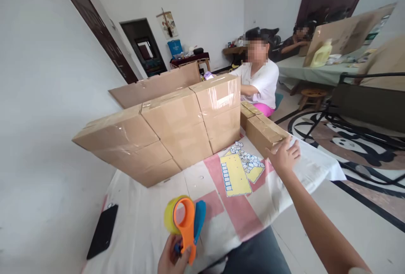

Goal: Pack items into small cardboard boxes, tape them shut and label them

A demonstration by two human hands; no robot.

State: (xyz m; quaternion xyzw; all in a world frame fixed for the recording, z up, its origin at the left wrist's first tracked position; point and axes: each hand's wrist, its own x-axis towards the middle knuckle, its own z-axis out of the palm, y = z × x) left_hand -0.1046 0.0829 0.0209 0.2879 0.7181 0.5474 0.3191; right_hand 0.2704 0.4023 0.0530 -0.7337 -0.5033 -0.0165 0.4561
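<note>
My left hand is closed round the handle of an orange and blue tape dispenser with a roll of yellow tape, low over the near side of the table. At the right, my right hand has its fingers spread and touches the near end of a long, narrow cardboard box. Between the hands lie yellow paper cut-outs with blue outlines, and small white paper pieces are heaped on part of them. Beyond stands a large taped cardboard box on its edge.
A black phone lies at the left of the clothed table. Behind the large box stands another cardboard panel. A person in a white shirt sits across the table; another person is at a table farther back.
</note>
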